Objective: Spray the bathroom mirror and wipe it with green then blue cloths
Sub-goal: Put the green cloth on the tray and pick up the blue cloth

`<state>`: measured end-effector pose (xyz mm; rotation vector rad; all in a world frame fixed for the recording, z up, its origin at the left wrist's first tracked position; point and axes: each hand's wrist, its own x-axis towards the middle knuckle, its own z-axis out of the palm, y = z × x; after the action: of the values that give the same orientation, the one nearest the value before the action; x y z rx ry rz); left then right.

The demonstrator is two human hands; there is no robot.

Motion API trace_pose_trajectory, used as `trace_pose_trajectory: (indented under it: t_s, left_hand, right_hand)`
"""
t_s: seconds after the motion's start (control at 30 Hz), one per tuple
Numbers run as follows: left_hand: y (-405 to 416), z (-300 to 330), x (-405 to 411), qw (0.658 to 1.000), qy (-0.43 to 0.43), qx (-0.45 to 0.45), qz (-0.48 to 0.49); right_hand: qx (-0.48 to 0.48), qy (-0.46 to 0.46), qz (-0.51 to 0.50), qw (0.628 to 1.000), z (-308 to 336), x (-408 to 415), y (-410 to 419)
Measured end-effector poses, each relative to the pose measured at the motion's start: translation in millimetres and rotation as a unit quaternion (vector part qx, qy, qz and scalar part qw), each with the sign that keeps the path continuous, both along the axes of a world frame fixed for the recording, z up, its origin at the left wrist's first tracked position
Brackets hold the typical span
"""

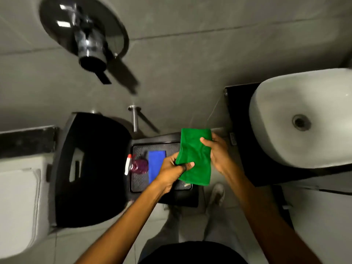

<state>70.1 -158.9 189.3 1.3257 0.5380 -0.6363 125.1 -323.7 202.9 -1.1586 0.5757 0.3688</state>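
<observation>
A folded green cloth [194, 155] is held between both hands above a black tray [139, 182]. My left hand [172, 169] grips its lower left edge, thumb across the fabric. My right hand [215, 151] pinches its right side near the top. On the tray lies a folded blue cloth [155, 165]. Beside it, at the tray's left end, stands a spray bottle [136, 164] with purple liquid and a white and red trigger. The mirror is not in view.
A white basin [301, 119] on a black counter sits to the right. A black toilet lid [89, 168] lies left of the tray, which rests on a black stand. A chrome wall fixture [89, 40] projects from the grey tiled wall above. My shoe [217, 193] is below.
</observation>
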Motion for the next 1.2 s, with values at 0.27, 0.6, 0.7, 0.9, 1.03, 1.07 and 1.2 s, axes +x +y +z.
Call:
trace_pose_trajectory:
  t_s: [0.27, 0.6, 0.7, 0.9, 1.03, 1.07, 1.2]
  left_hand:
    - [14.8, -164.6, -57.7, 0.985, 0.121, 0.067, 0.098]
    - [7.7, -271.1, -50.4, 0.970, 0.148, 0.096, 0.165]
    - [12.5, -264.1, -58.7, 0.937, 0.085, 0.320, 0.114]
    - [48.1, -255.8, -53.4, 0.843, 0.132, 0.515, 0.078]
    - [68.2, -262.2, -42.3, 0.867, 0.221, 0.445, 0.031]
    - [70.9, -264.0, -40.4, 0.875, 0.231, 0.424, 0.026]
    - [75.3, -263.3, -32.4, 0.918, 0.242, 0.310, 0.056]
  right_hand:
    - [-0.228, 0.054, 0.201, 0.951, -185.8, 4.2, 24.2]
    - [-0.347, -0.010, 0.305, 0.887, -300.2, 29.7, 46.1]
    - [-0.430, -0.058, 0.337, 0.836, -296.3, 33.6, 49.8]
    - [-0.474, -0.131, 0.342, 0.801, -260.4, 15.9, 60.8]
    - [-0.429, -0.140, 0.344, 0.823, -249.2, -6.7, 62.4]
    - [-0.417, -0.132, 0.335, 0.835, -248.6, -12.4, 62.6]
    - [-0.339, -0.051, 0.285, 0.895, -245.7, -31.1, 59.6]
